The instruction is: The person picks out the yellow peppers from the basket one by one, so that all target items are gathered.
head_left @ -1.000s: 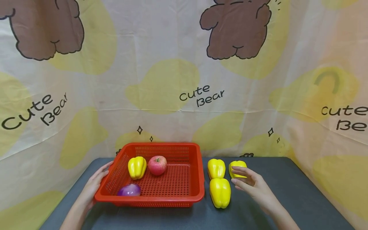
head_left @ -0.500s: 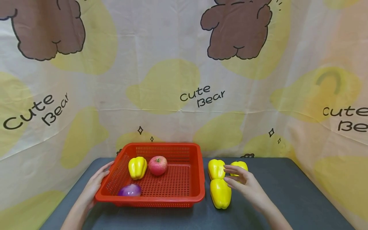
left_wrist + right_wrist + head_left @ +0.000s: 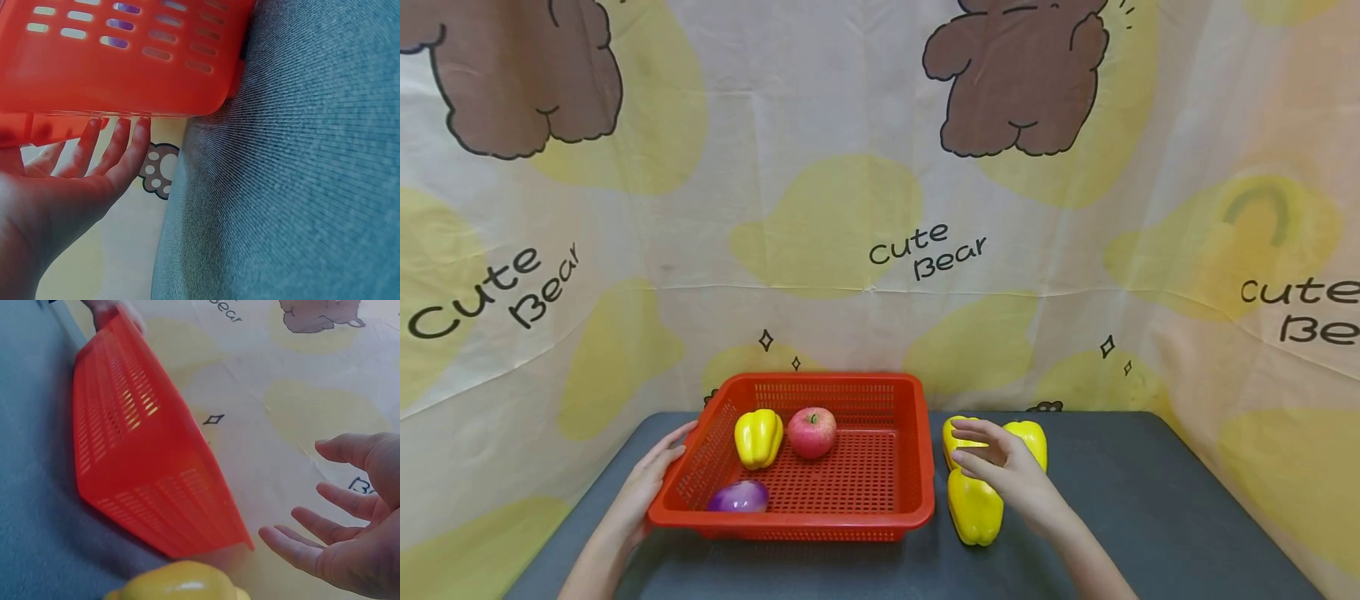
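Note:
My left hand [image 3: 643,492] is at the left side of a red plastic basket [image 3: 820,519]. In the left wrist view its fingertips [image 3: 142,125] lie against the outer wall just below the rim. Inside the basket are a yellow bell pepper [image 3: 758,438], a red apple [image 3: 812,433] and a purple onion-like vegetable [image 3: 739,497]. My right hand [image 3: 1018,475] hovers over the yellow peppers right of the basket, fingers spread and slightly bent, holding nothing. It partly covers the back-left pepper [image 3: 958,437]; the front pepper [image 3: 975,512] and back-right pepper [image 3: 1032,442] show beside it.
The dark grey table [image 3: 1157,500] extends to the right of the peppers and in front of the basket. A bear-print cloth [image 3: 820,250] hangs behind the table's back edge and along both sides.
My right hand has moved left, from the back-right pepper to above the back-left one. The left hand, basket and its contents stay in place.

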Motion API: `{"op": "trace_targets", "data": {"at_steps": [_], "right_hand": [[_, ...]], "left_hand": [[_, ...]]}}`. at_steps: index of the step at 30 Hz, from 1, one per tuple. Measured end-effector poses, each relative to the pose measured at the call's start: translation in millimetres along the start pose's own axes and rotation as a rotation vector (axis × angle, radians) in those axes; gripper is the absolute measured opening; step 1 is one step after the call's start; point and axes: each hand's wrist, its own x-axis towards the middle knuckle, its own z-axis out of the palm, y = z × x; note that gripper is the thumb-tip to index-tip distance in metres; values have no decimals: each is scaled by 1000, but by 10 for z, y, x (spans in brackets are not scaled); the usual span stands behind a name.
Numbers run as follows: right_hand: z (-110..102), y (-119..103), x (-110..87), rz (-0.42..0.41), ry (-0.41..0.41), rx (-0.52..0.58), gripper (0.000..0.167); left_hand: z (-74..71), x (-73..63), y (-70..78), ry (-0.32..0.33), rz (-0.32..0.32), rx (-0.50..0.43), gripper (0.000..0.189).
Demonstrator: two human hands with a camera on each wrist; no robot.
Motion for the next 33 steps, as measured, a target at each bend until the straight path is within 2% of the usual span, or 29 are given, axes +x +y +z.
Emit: {"op": "trace_targets", "data": {"at_steps": [5,26,33], "right_hand": [[77,-63,82,-39,-21,-6,53],[294,-240,404,-84,-110,-53,50],[415,-285,528,-60,-114,-42,48]], "left_hand": [[-1,6,-2,1,-11,13,57],[-3,16,-7,8,-37,14,57],[-2,19,-3,9,-42,17,58]]}}
